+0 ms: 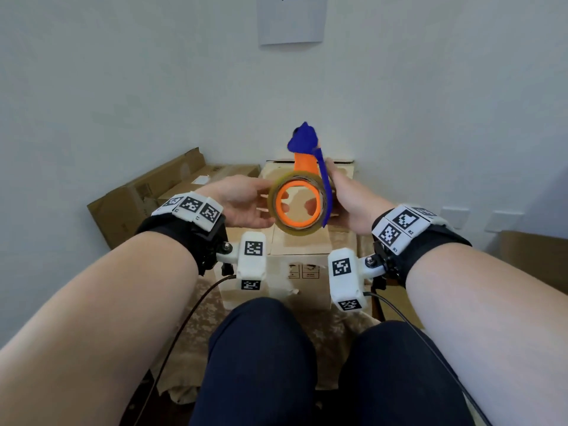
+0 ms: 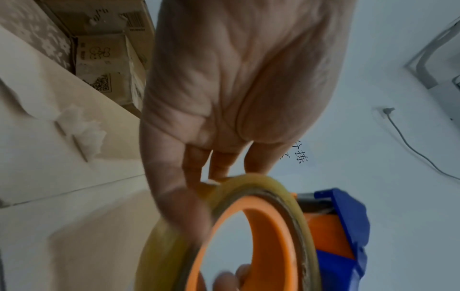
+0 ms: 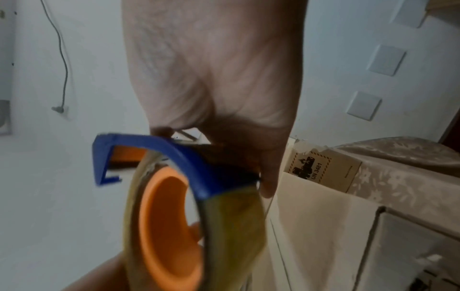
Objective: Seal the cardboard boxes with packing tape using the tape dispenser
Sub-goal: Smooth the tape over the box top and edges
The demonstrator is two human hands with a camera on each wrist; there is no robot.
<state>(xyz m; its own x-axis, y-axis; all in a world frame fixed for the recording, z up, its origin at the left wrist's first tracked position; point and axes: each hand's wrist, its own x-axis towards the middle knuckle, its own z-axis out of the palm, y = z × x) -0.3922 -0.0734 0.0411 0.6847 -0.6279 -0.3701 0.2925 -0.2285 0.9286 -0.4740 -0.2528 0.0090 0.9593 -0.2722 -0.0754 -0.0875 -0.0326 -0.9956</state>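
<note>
A cardboard box point(image 3: 323, 169) in the right wrist view bears a hazard label reading "UN 3481" point(image 3: 314, 169). The right wristband's marker tags point(image 1: 399, 224) are lettered "R1" and "R2". On the wall, a few dark handwritten characters point(image 2: 300, 155) show in the left wrist view. A side box point(image 2: 107, 65) carries a QR code point(image 2: 101, 84); its print is too small to read.

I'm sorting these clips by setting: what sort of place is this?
Probably a plain room used as a makeshift packing spot: cardboard boxes against a bare white wall, a patterned cloth under the box being sealed, wall sockets.
</note>
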